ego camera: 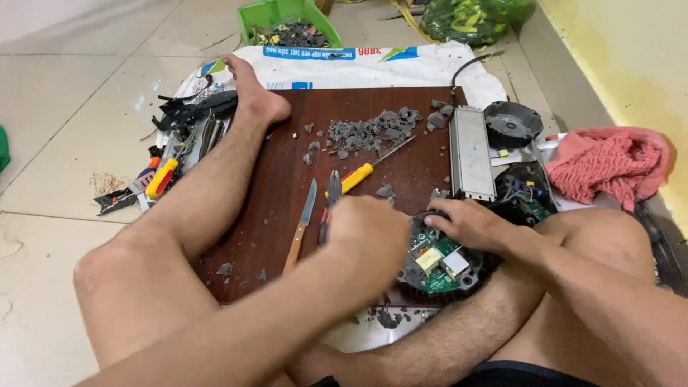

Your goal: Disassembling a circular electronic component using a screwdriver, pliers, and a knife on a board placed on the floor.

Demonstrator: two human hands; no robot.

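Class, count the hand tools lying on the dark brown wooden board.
3: a wooden-handled knife left of centre, red-handled pliers beside it, and a yellow-handled screwdriver pointing toward the grey rubble. The hands may hide others.
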